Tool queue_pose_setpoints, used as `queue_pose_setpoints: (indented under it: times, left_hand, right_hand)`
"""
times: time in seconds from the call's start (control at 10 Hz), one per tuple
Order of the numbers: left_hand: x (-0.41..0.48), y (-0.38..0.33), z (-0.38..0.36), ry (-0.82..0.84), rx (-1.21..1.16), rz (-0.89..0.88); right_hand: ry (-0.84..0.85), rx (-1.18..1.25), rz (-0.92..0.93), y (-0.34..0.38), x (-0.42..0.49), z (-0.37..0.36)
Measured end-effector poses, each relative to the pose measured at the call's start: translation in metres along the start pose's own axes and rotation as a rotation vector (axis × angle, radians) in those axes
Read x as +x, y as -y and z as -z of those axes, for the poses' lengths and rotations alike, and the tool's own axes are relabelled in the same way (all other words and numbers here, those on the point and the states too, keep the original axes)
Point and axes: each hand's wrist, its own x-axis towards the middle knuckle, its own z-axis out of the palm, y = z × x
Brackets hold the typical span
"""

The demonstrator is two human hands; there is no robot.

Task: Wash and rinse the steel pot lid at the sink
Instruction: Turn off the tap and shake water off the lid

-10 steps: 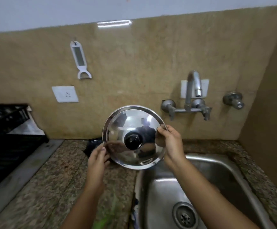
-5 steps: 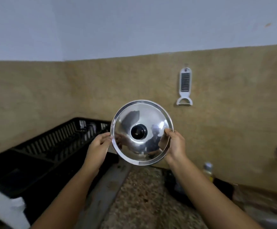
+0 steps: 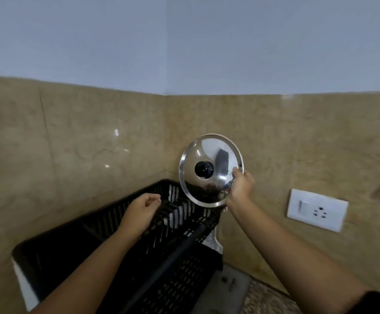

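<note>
Steel pot lid [image 3: 210, 169] is up in the air right over the far end of the black dish rack [image 3: 121, 250], knob [image 3: 204, 169] side facing me, tipped close to upright in front of the tiled wall corner. Only the head view to go on.

My right hand [image 3: 241, 185] has it pinched at the rim on the side away from the rack's near end, thumb on the shiny face, other fingers behind it where I can't see them. Left hand [image 3: 142, 211] is off the lid, loosely curled with nothing in it, hovering above the rack slots below and to the left of the lid.

So the lid sits up and left from the right grip, flat face toward me, bottom edge nearest the rack's slots. Sink isn't in view, so I'm guessing washing's done and it's racking time: lower it edge-first. Left hand is nearer the slots to steady it.

White switch plate [image 3: 317, 213] is on the wall right of the rack, clear of everything.
</note>
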Motion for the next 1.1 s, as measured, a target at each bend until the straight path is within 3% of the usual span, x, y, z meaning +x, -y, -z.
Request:
queue_pose_setpoints:
  times: [0.3, 0.7, 1.1]
  left_hand:
    - [0.01, 0.007, 0.004, 0.036, -0.194, 0.073]
    - [0.008, 0.011, -0.001, 0.071, -0.145, 0.001]
    - [0.014, 0.021, -0.001, 0.035, -0.092, -0.02]
  right_hand:
    - [0.034, -0.097, -0.031, -0.06, 0.043, -0.036]
    - [0.09, -0.144, -0.169, -0.09, 0.058, -0.036]
    - [0.158, -0.287, -0.127, -0.085, 0.048, -0.031]
